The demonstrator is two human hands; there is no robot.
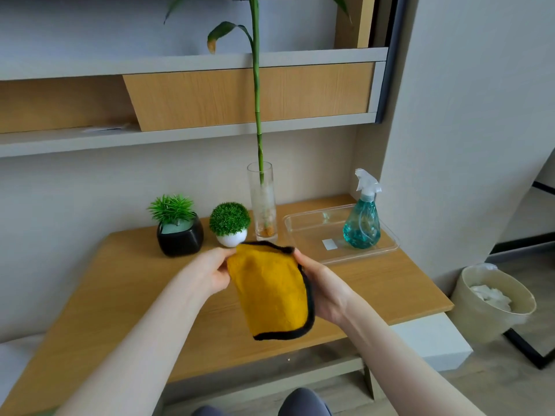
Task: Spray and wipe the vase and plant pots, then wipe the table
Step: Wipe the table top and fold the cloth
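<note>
A person holds a yellow cloth (270,292) with black trim above the front half of a wooden counter (120,280), gripping it with both hands. The left hand (214,273) pinches the cloth's upper left edge, fingers curled around the fabric; the right hand (322,291) cups its right side, fingers wrapped behind the black hem. The cloth hangs folded, its long axis running from the far edge down toward the person.

Beyond the fingers, along the counter's back, stand the 3 items to be cleaned. A white pot (231,237) with a round green plant sits just behind the cloth's top edge, nearest the left hand. A black pot (180,238) with a spiky green plant stands to its left. A tall clear glass vase (264,202) stands upright just right of the white pot, holding 1 long green stalk and some pebbles at its base.

The spray bottle (362,217), clear with blue-green liquid and a white trigger, stands upright in a clear plastic tray (306,223) to the right, well apart from the cloth and closer to the right hand. Reaching it would likely mean freeing that hand from the cloth first.
</note>
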